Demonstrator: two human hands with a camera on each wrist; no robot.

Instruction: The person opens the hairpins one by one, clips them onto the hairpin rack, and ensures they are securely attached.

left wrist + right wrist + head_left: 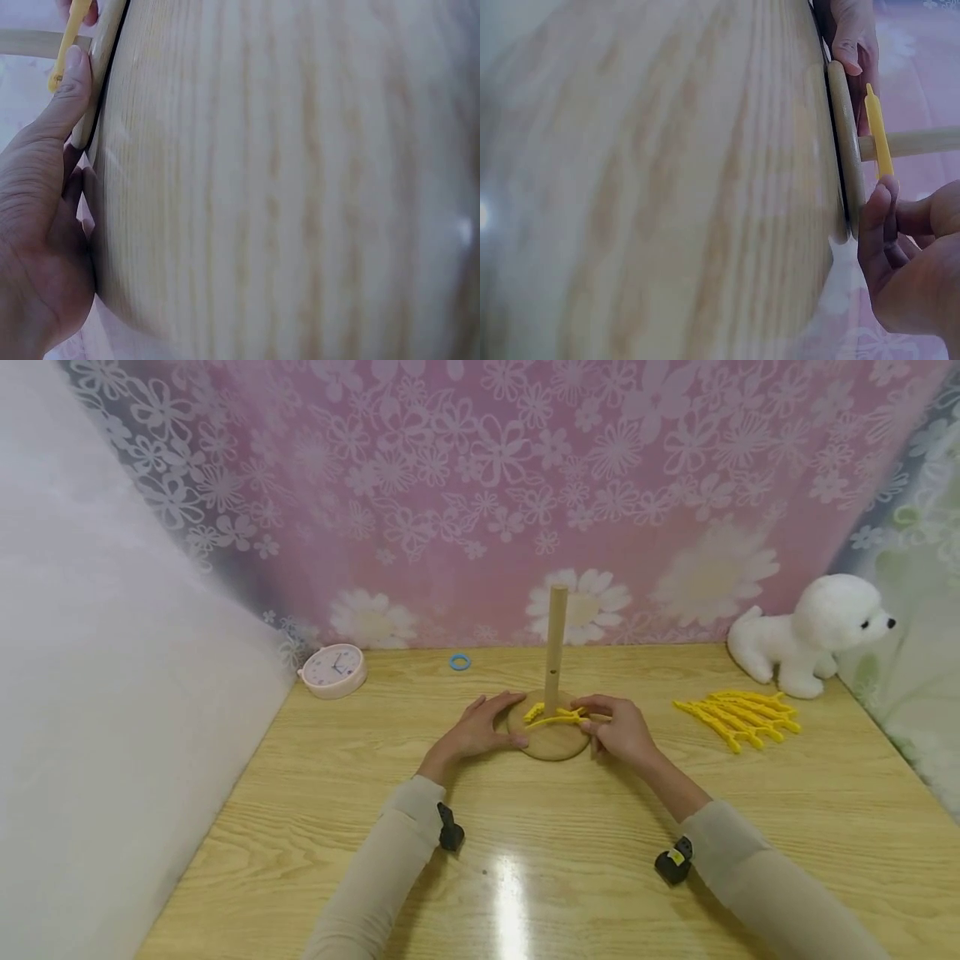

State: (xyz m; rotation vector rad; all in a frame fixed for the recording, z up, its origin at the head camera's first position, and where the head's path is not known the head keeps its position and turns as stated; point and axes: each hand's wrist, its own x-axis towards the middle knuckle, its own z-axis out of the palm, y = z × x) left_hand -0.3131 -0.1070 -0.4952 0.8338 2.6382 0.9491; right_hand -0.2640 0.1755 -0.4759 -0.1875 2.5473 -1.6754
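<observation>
A round wooden base [557,748] with an upright wooden post [555,635] stands mid-table. My left hand [480,728] holds the base's left rim, thumb at the front edge and fingers toward the back. A yellow branch-shaped plastic piece [551,721] lies across the post's foot, just above the base. Its right end is pinched between the thumb and fingers of my right hand [621,731]. From the right wrist view, the yellow piece [880,135] is seen edge-on beside the post [922,142]. Only part of the piece shows in the left wrist view.
Several more yellow branch pieces [742,718] lie overlapped at the right. Behind them sits a white toy dog [795,631]. A small blue ring [460,662] lies near the back edge, and a pink clock [334,671] rests at the back left. A patterned backdrop [480,485] rises behind the table.
</observation>
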